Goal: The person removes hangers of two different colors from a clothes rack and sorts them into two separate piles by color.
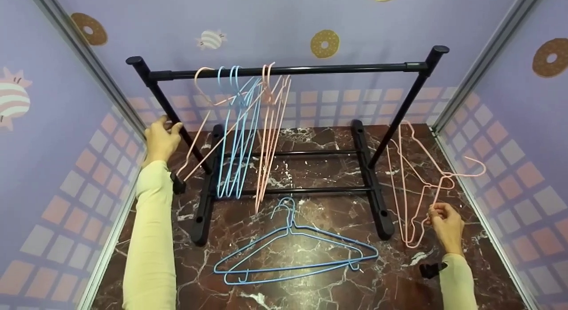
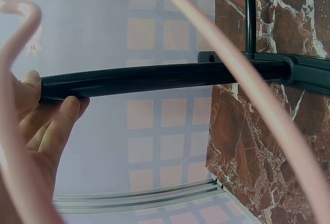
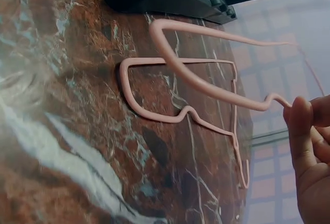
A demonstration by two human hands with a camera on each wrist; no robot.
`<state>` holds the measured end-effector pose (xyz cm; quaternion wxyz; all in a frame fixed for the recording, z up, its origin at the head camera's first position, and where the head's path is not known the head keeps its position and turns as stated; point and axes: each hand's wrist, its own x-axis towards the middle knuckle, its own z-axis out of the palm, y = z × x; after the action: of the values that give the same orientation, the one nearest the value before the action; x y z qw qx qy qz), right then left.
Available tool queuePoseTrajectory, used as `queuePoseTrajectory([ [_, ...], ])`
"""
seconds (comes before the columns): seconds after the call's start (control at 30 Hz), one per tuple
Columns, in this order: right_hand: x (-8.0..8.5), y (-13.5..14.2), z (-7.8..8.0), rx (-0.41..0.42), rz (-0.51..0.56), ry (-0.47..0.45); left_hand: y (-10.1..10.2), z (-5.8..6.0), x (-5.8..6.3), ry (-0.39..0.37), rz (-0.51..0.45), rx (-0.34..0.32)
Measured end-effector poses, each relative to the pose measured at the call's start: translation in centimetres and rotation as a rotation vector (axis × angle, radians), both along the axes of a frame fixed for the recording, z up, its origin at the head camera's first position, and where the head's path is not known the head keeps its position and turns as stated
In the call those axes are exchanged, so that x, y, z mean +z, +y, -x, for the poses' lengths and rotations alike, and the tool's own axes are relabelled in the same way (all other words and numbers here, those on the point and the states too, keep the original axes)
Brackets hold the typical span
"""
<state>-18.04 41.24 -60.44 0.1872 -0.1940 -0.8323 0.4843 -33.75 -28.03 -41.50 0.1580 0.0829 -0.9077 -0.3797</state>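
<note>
At the left side, my left hand (image 1: 162,139) holds the black upright post (image 2: 144,80) of a clothes rack, thumb and fingers around it. A tilted pink hanger (image 1: 195,81) hangs from the rail's left end, its lower corner near my left wrist. On the right, my right hand (image 1: 447,225) pinches a pink hanger (image 3: 216,94) between thumb and finger, raised over the floor with its hook pointing right. Below it a second pink hanger (image 3: 154,117) lies on the floor outside the rack's right foot, apart from my fingers.
The rack's top rail (image 1: 346,69) carries several blue hangers (image 1: 229,168) and several pink hangers (image 1: 262,168) toward its left half. Two blue hangers (image 1: 290,262) lie overlapped on the marbled floor in front. Patterned walls (image 1: 66,208) enclose the rack on three sides.
</note>
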Motion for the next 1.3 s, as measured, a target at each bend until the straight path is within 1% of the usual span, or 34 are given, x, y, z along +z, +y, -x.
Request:
queuePoseTrajectory([
  [0.1, -0.3, -0.2, 0.5, 0.002, -0.037, -0.054, 0.1, 0.0, 0.0, 0.002, 0.003, 0.003],
  [0.27, -0.8, -0.5, 1.1, 0.017, -0.128, -0.133, 0.1, 0.0, 0.0, -0.006, -0.002, -0.003],
  [0.43, -1.3, -0.6, 1.7, 0.026, -0.19, -0.17, 0.1, 0.1, 0.2, -0.011, -0.013, -0.002],
  [0.57, -2.0, -0.3, 2.1, 0.038, -0.223, -0.211, 0.1, 0.3, 0.2, 0.011, -0.016, -0.003],
  [0.63, -2.4, -0.2, 2.1, 0.042, -0.235, -0.227, 0.1, 0.3, 0.1, 0.017, -0.016, -0.005],
  [0.77, -3.2, 0.0, 2.0, 0.048, -0.262, -0.254, 0.1, 0.1, -0.1, 0.006, -0.025, -0.012],
  [0.87, -3.6, -0.2, 2.0, 0.059, -0.28, -0.244, 0.0, 0.0, -0.2, 0.006, -0.021, -0.015],
  [1.1, -3.8, -0.4, 2.3, 0.072, -0.373, -0.155, -0.1, -0.1, -0.3, 0.026, -0.019, -0.006],
  [1.2, -4.0, -0.3, 2.3, 0.075, -0.39, -0.142, 0.0, 0.0, -0.3, 0.03, -0.018, -0.004],
  [1.3, -4.1, -0.2, 2.2, 0.076, -0.387, -0.153, 0.0, 0.2, -0.4, 0.027, -0.021, -0.005],
])
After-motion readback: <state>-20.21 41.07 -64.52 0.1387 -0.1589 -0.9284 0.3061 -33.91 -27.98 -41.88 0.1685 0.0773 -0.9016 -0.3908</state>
